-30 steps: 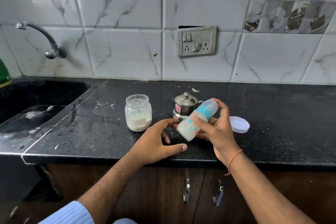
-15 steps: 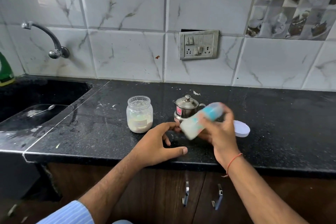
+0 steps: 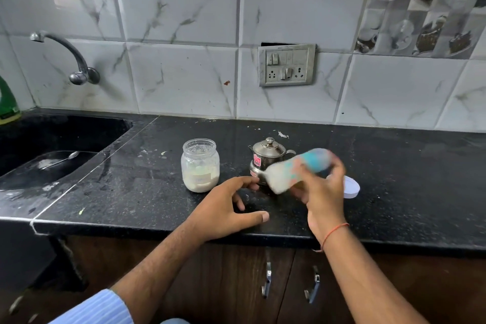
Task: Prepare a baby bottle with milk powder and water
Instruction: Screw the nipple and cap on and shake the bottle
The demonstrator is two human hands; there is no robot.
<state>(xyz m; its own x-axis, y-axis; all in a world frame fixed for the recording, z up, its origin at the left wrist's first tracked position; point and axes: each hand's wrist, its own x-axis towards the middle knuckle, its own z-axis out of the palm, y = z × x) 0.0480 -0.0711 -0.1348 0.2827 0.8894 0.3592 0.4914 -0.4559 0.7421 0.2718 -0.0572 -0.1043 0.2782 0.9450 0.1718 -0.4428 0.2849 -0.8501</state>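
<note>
- My right hand (image 3: pixel 322 192): fingers wrapped around the baby bottle (image 3: pixel 297 169), held tilted above the tabletop (image 3: pixel 394 179), blurred, white contents inside.
- My left hand (image 3: pixel 226 212): resting on the tabletop's near edge, fingers spread wide, holding nothing.
- Powder jar (image 3: pixel 200 165): lidless, left of the steel pot (image 3: pixel 267 156).
- White lid (image 3: pixel 351 187): right of my right hand.
</note>
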